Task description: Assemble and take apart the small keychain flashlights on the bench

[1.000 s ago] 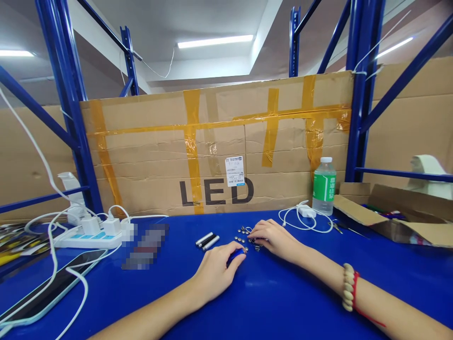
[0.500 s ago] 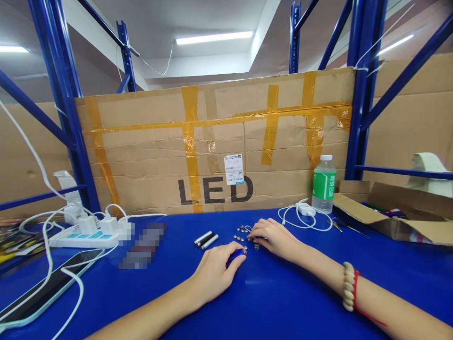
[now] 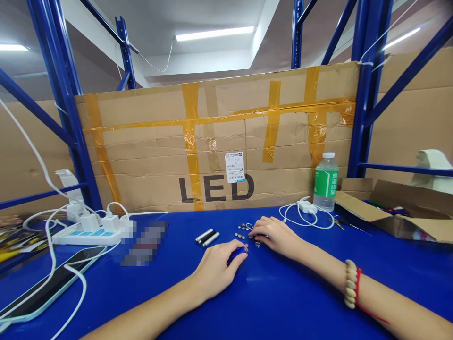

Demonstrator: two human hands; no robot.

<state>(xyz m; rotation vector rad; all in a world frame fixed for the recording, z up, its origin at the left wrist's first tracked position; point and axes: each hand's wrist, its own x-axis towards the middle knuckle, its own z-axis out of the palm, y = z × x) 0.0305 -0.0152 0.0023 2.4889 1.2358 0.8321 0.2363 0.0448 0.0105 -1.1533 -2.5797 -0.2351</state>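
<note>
My left hand (image 3: 219,269) is closed round a blue object (image 3: 237,254) low over the blue table (image 3: 262,302). To its right, my right hand (image 3: 274,236) has its fingers bent down onto small dark and metallic parts (image 3: 257,244); whether it grips any of them is hidden. Several small round metal pieces (image 3: 240,235) are scattered between the hands. Beyond my left hand, silver and black cylinders (image 3: 207,237) lie side by side.
A power strip (image 3: 88,236) with white cables and a phone (image 3: 53,283) are at the left. At the right are a coiled white cable (image 3: 307,208), a water bottle (image 3: 326,183), tweezers and an open cardboard box (image 3: 399,222). Taped cardboard (image 3: 152,156) stands behind.
The view has shifted slightly. My left hand still holds the blue object, and my right hand remains at the small parts with hardly any movement.
</note>
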